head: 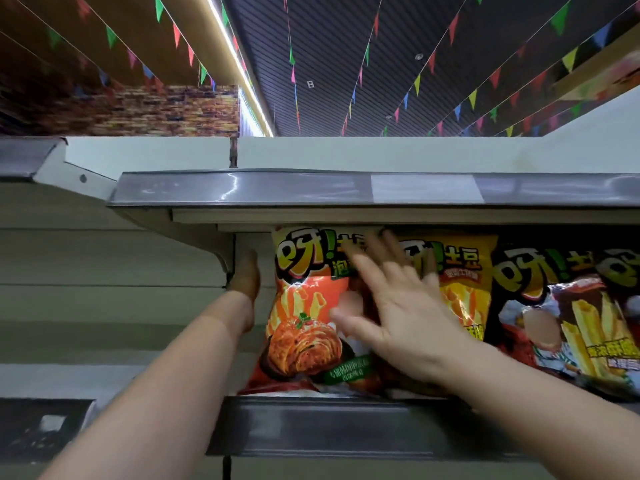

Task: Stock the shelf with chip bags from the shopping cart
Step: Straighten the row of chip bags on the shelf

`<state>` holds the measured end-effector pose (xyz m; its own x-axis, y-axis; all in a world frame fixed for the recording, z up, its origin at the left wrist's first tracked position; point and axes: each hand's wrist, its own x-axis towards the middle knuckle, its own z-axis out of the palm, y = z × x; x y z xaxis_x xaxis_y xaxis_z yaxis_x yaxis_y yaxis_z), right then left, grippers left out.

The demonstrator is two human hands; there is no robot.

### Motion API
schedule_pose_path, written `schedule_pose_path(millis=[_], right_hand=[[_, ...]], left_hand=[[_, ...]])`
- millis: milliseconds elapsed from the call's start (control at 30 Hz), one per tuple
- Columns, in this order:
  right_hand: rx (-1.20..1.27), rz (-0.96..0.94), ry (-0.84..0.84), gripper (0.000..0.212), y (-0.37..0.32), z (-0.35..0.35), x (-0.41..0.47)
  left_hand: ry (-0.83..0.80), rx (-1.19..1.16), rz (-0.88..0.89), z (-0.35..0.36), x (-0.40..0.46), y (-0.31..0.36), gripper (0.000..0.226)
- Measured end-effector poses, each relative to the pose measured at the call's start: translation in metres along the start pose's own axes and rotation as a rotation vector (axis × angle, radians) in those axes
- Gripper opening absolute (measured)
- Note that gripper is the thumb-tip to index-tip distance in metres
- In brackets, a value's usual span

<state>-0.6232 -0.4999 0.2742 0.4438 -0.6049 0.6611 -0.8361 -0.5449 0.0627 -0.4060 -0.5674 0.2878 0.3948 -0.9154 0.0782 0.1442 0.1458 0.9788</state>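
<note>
Three bags: upright on the shelf [346, 415].
Right hand [398, 306]: fingers spread flat on the orange chip bag [304, 317].
Left hand [246, 277]: at the bag's left edge; grip cannot be told.
Risk: bag likely tips off the ledge if released crooked.
Neighbour: yellow bag [465, 271] touching.

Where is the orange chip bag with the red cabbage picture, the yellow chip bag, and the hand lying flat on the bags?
Orange chip bag with red cabbage picture [301, 327]: head view, on the cabbage picture.
Yellow chip bag [465, 271]: head view, upper front.
Right hand [398, 310]: head view, back of hand.
</note>
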Motion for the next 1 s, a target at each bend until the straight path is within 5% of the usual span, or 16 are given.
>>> schedule_pose_path(millis=[133,267,467,533,633,833,1000], right_hand=[[0.139,0.353,0.209,0.097,0.031,-0.020,-0.012],[0.191,0.563,0.060,0.095,0.045,-0.016,-0.017],[0.055,0.522,0.013,0.088,0.047,-0.011,-0.020],[0.046,0.501,0.065,0.088,0.054,-0.016,-0.024],[-0.025,0.543,0.093,0.084,0.071,-0.020,-0.032],[0.003,0.578,0.027,0.088,0.076,-0.018,-0.033],[0.066,0.598,0.150,0.074,0.091,-0.031,-0.041]], left_hand=[[-0.003,0.034,-0.016,-0.004,-0.020,0.001,0.095],[-0.093,0.167,0.015,0.018,-0.052,-0.001,0.069],[-0.135,0.156,0.035,0.027,-0.073,-0.011,0.085],[-0.018,0.142,0.001,0.016,-0.071,-0.007,0.092],[0.070,0.176,0.039,0.010,-0.069,0.001,0.090],[-0.087,0.159,0.016,0.040,-0.098,-0.013,0.070],[-0.021,0.228,0.132,0.038,-0.102,-0.006,0.063]])
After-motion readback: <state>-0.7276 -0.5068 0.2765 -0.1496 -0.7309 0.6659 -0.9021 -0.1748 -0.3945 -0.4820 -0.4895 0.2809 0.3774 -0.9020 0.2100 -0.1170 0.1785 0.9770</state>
